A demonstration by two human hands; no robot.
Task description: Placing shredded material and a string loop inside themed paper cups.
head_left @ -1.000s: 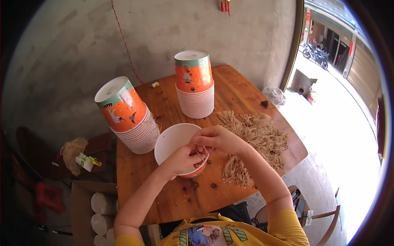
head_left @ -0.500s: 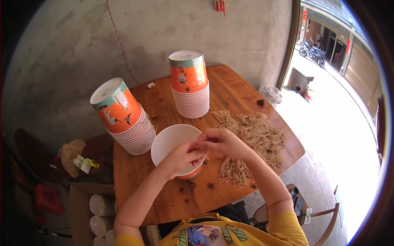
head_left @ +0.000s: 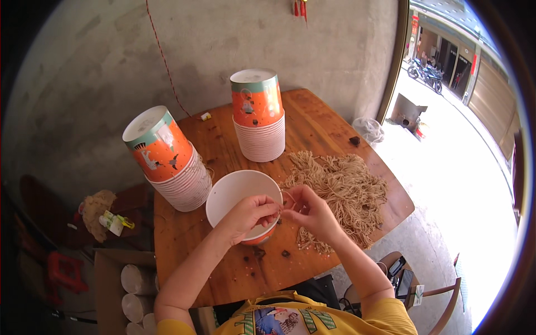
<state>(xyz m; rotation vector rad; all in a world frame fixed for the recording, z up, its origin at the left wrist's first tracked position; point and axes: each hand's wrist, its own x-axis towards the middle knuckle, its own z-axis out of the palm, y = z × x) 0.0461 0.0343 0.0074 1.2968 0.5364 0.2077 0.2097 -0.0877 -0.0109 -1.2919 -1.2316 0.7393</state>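
A white paper bucket with an orange outside (head_left: 234,192) stands open-side up on the wooden table (head_left: 312,123) in front of me. My left hand (head_left: 251,212) grips its near rim. My right hand (head_left: 310,211) pinches a thin beige string (head_left: 287,195) at that same rim, touching the left hand's fingertips. A heap of beige strings (head_left: 340,190) lies just right of the bucket.
Two stacks of upside-down orange paper buckets stand on the table: one tilted at the left (head_left: 167,159), one at the back middle (head_left: 258,114). A cardboard box with white rolls (head_left: 125,279) sits on the floor at lower left. A chair (head_left: 435,296) is at my right.
Both hands stay together at the bucket's near rim; my fingers have shifted slightly as they work the string. The bucket has not moved.
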